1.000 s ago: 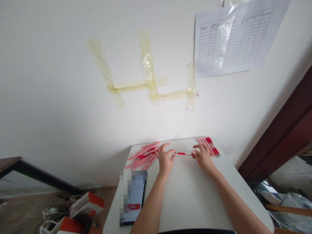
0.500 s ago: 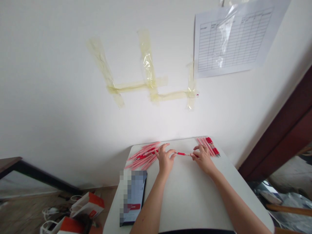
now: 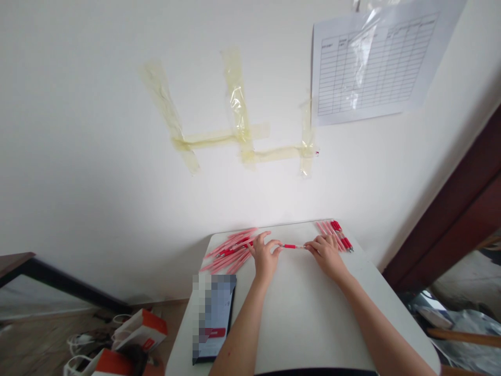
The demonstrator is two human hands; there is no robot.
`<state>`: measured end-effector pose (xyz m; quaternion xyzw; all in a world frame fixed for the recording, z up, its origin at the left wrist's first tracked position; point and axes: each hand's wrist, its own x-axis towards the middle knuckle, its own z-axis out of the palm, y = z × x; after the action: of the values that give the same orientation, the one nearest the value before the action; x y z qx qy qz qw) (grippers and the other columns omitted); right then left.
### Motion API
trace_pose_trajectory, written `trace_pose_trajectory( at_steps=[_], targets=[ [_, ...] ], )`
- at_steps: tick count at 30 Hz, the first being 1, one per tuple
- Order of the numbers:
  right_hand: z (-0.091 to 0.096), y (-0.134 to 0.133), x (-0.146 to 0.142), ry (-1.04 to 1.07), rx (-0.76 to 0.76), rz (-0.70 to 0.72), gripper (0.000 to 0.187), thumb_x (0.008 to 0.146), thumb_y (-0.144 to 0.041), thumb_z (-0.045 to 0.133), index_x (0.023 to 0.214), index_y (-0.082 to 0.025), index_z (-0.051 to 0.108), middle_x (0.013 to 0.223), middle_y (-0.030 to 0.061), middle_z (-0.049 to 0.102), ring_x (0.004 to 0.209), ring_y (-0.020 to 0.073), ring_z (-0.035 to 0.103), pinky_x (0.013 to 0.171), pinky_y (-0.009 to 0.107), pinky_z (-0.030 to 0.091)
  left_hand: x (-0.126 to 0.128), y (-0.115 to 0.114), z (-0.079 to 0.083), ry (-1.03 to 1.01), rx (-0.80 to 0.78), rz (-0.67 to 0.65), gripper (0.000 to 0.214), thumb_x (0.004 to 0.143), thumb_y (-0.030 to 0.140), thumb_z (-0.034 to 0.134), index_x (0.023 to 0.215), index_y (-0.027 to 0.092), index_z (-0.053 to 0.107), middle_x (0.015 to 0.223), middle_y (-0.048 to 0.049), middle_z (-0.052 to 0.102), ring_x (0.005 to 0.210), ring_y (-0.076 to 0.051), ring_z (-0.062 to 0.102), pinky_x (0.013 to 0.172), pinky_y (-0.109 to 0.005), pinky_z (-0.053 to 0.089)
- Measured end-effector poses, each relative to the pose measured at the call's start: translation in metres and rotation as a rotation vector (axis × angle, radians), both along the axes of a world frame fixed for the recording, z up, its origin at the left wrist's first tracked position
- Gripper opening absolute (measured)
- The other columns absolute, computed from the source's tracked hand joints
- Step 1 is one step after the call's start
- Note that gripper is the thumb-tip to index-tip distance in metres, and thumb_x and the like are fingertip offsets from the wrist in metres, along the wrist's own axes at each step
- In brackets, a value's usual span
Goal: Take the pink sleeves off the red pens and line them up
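A pen with a red grip (image 3: 290, 246) is held level between my two hands above the white table (image 3: 305, 308). My left hand (image 3: 265, 254) pinches its left end between thumb and forefinger, the other fingers spread. At its right end, the fingers of my right hand (image 3: 325, 253) are closed on the pen and hide the tip. Beside my left hand lies a loose pile of pink refills and red pens (image 3: 230, 250). Beyond my right hand are several pink refills (image 3: 323, 226) and red pens (image 3: 346, 243) laid side by side.
A tablet or phone (image 3: 215, 318), partly pixelated, lies at the table's left edge. Behind the table rises a white wall (image 3: 117, 156) with yellowish tape and a printed sheet (image 3: 376, 68). Orange-and-white bags (image 3: 141, 331) stand on the floor at left.
My right hand's fingers have drawn together and closed over the pen's right end. My left hand and the pen have barely shifted.
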<state>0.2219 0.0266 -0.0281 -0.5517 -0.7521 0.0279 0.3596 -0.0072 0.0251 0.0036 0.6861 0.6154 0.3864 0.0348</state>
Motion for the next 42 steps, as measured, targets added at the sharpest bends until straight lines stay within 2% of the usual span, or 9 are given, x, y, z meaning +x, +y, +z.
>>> trace_pose_trajectory(
  at_steps=[4,10,15,20,23,25,29,35,42],
  targets=[
    [0.007,-0.002,-0.001,0.062,0.018,-0.004,0.027,0.097,-0.048,0.051,0.110,-0.032,0.069,0.088,0.0045,0.071,0.100,0.0273,0.057,0.109,0.059,0.032,0.001,0.000,0.000,-0.005,0.005,0.020,0.012,0.077,0.024,0.079,0.085,0.033,0.077,0.131,-0.0036,0.062,0.130,-0.031,0.050,0.117,-0.069,0.018],
    [0.013,-0.008,-0.002,0.001,0.025,0.027,0.021,0.093,-0.047,0.059,0.100,-0.030,0.069,0.096,0.0030,0.072,0.105,0.0264,0.057,0.116,0.062,0.019,-0.001,0.000,0.001,-0.044,-0.013,0.074,0.011,0.078,0.024,0.078,0.085,0.032,0.078,0.131,-0.0043,0.062,0.131,-0.032,0.049,0.115,-0.072,0.018],
    [0.011,-0.005,0.000,-0.021,0.054,0.022,0.028,0.098,-0.049,0.050,0.100,-0.031,0.071,0.093,0.0041,0.073,0.104,0.0273,0.057,0.114,0.062,0.021,-0.002,0.001,0.001,-0.052,-0.013,0.048,0.013,0.077,0.021,0.079,0.085,0.032,0.078,0.131,-0.0034,0.062,0.131,-0.032,0.049,0.116,-0.071,0.019],
    [0.009,-0.004,0.001,-0.018,0.032,0.003,0.037,0.100,-0.051,0.043,0.091,-0.031,0.074,0.089,0.0042,0.071,0.099,0.0268,0.058,0.113,0.064,0.023,0.000,0.000,0.002,-0.047,0.028,0.027,0.011,0.078,0.022,0.078,0.085,0.031,0.077,0.130,-0.0042,0.063,0.130,-0.031,0.050,0.116,-0.067,0.022],
    [0.008,-0.005,0.000,0.013,0.010,0.000,0.032,0.095,-0.055,0.053,0.108,-0.032,0.071,0.091,0.0043,0.071,0.102,0.0277,0.059,0.112,0.063,0.026,0.001,0.000,0.001,-0.054,0.028,0.054,0.011,0.078,0.022,0.078,0.085,0.031,0.077,0.131,-0.0054,0.061,0.129,-0.032,0.051,0.115,-0.070,0.021],
    [0.008,-0.006,0.000,0.033,0.015,-0.008,0.035,0.091,-0.054,0.059,0.115,-0.030,0.067,0.093,0.0044,0.071,0.103,0.0279,0.059,0.113,0.062,0.027,0.001,0.000,0.001,-0.057,0.025,0.065,0.013,0.078,0.021,0.078,0.086,0.031,0.077,0.132,-0.0060,0.060,0.129,-0.033,0.051,0.115,-0.072,0.019],
    [0.010,-0.006,0.001,0.028,0.036,-0.001,0.025,0.094,-0.051,0.056,0.096,-0.029,0.068,0.091,0.0027,0.071,0.102,0.0260,0.060,0.115,0.062,0.023,0.000,0.000,0.001,-0.058,0.022,0.070,0.013,0.078,0.020,0.078,0.086,0.031,0.077,0.132,-0.0065,0.060,0.128,-0.032,0.051,0.114,-0.071,0.022],
    [0.012,-0.006,0.000,0.026,0.016,-0.027,0.037,0.099,-0.052,0.045,0.082,-0.027,0.067,0.088,0.0035,0.070,0.098,0.0257,0.060,0.113,0.062,0.024,0.000,0.000,0.002,-0.036,0.011,0.048,0.012,0.079,0.022,0.077,0.086,0.031,0.077,0.134,-0.0057,0.060,0.131,-0.031,0.049,0.115,-0.069,0.022],
    [0.008,-0.005,0.001,0.014,0.047,-0.008,0.029,0.092,-0.054,0.056,0.092,-0.028,0.068,0.092,0.0038,0.071,0.101,0.0273,0.062,0.111,0.058,0.030,0.000,-0.001,0.002,-0.042,0.001,0.060,0.013,0.078,0.022,0.077,0.087,0.031,0.077,0.134,-0.0057,0.060,0.131,-0.032,0.049,0.115,-0.074,0.018]
  ],
)
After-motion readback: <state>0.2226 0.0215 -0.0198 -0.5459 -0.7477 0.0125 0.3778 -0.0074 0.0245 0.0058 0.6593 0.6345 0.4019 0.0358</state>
